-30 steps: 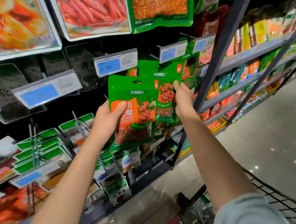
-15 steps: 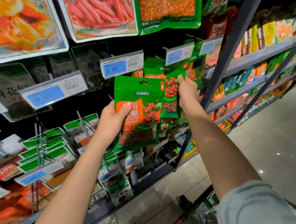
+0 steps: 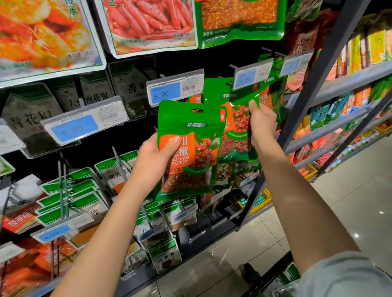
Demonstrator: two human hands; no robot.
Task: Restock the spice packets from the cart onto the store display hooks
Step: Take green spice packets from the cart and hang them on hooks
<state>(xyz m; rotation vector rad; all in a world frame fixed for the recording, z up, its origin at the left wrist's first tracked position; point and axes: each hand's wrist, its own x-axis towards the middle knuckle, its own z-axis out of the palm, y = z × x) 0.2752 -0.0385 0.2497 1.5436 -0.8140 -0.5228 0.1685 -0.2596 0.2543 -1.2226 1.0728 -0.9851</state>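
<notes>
My left hand [image 3: 155, 161] grips a green and orange Sichuan pepper packet [image 3: 191, 157] by its left edge, thumb over the front, and holds it upright in front of the display. Its hang hole at the top is free of any hook. My right hand [image 3: 261, 123] pinches the right edge of a second, matching packet [image 3: 236, 128] that hangs just behind and to the right, under the 10.90 price tag [image 3: 252, 76]. The hook behind that tag is mostly hidden by the packets.
Price tags reading 5.90 [image 3: 174, 90] and 9.90 [image 3: 85, 123] jut out on hooks to the left. Dark spice bags [image 3: 28, 117] and small green-topped packets [image 3: 75, 196] hang around. A grey shelf upright [image 3: 317, 71] stands right. The cart [image 3: 269, 296] holds dark packets at bottom right.
Both hands and their packets sit slightly higher against the display than before, and the view has shifted. My grip on each packet is unchanged.
</notes>
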